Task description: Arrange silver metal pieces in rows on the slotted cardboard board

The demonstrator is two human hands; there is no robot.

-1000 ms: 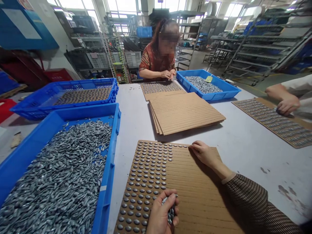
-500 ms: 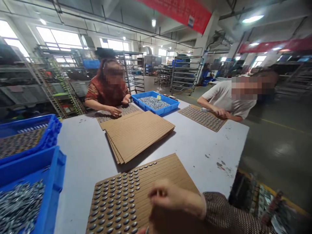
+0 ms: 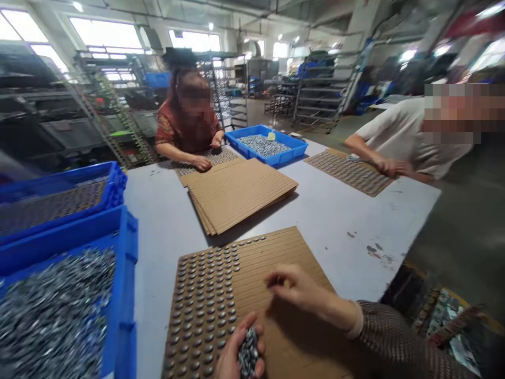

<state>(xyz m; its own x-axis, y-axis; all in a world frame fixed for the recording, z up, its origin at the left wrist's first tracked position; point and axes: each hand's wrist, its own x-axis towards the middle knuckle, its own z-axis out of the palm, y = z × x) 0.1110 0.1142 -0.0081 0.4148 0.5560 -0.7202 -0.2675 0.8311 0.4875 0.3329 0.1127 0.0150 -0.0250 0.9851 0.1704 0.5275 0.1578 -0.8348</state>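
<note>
grey oval metal pieces (image 3: pixel 205 300) in rows on slotted cardboard (image 3: pixel 272 273);

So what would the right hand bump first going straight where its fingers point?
The right hand would probably meet the metal pieces lined up on the cardboard sheet first, though depth is unclear.

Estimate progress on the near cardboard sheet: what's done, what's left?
Done: roughly the left part of the grooved cardboard sheet is filled with rows of grey metal pieces.
In hand: the left hand grips a bunch of pieces; the right hand is over the bare grooves.
Left: the sheet's right part, plus probably the stack of bare cardboard sheets. The blue crate holds plenty of loose pieces.
</note>
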